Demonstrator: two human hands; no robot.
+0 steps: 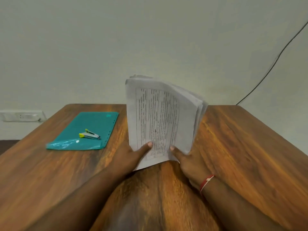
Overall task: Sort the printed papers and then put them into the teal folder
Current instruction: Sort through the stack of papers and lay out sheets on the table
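Observation:
A thick stack of printed papers (pixel 160 117) stands upright above the middle of the wooden table, its top leaning back and its right edge fanned. My left hand (pixel 131 155) grips the stack's lower left corner, thumb on the front page. My right hand (pixel 186 162) grips the lower right corner, thumb also on the front; a red thread circles that wrist. The teal folder (pixel 86 130) lies flat on the table to the left of the papers, apart from both hands.
A small silver and yellow stapler (pixel 90 135) rests on the teal folder. The wooden table (pixel 241 147) reaches back to a pale wall. A black cable (pixel 273 64) hangs at the right, and a white socket strip (pixel 21 116) sits on the wall at the left.

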